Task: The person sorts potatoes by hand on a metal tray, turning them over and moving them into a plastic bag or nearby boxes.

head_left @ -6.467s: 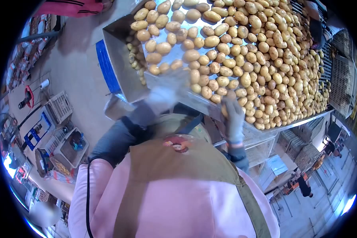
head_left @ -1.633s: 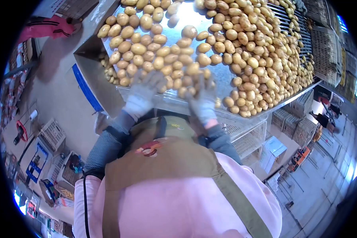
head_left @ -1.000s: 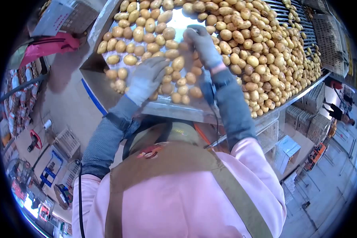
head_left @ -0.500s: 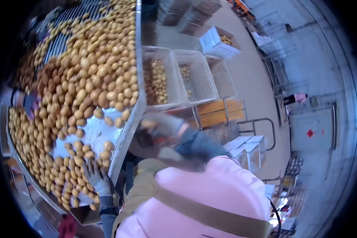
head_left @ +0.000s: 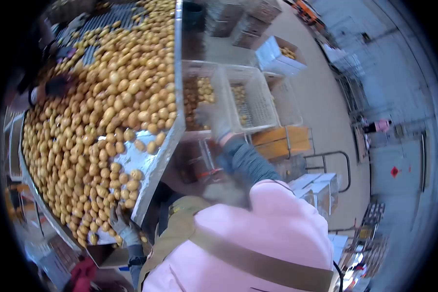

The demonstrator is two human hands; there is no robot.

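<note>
My left hand (head_left: 123, 228), in a grey glove, rests at the near edge of the metal sorting table (head_left: 148, 187), its fingers apart against the potatoes (head_left: 102, 192). Nothing shows in its grasp. My right hand (head_left: 210, 118), gloved too and smeared by motion, is reached out over the near end of the white plastic crates. The closest crate (head_left: 199, 68) has potatoes in it, and the crate beside it (head_left: 260, 104) holds a few. Whether my right fingers hold anything is hidden by the blur.
A co-worker's dark-gloved hand (head_left: 58, 86) lies over the potatoes across the table. A metal roller bed (head_left: 114, 17) joins its far end. Beyond the crates are a white box (head_left: 273, 57) of potatoes, stacked crates (head_left: 224, 18) and a cart handle (head_left: 348, 170). White cartons (head_left: 321, 192) stand at my right.
My right hand has swung away from the table edge toward the crates. My left hand stays near the edge. Potatoes now cover more of the bare metal. The co-worker's hand has moved.
</note>
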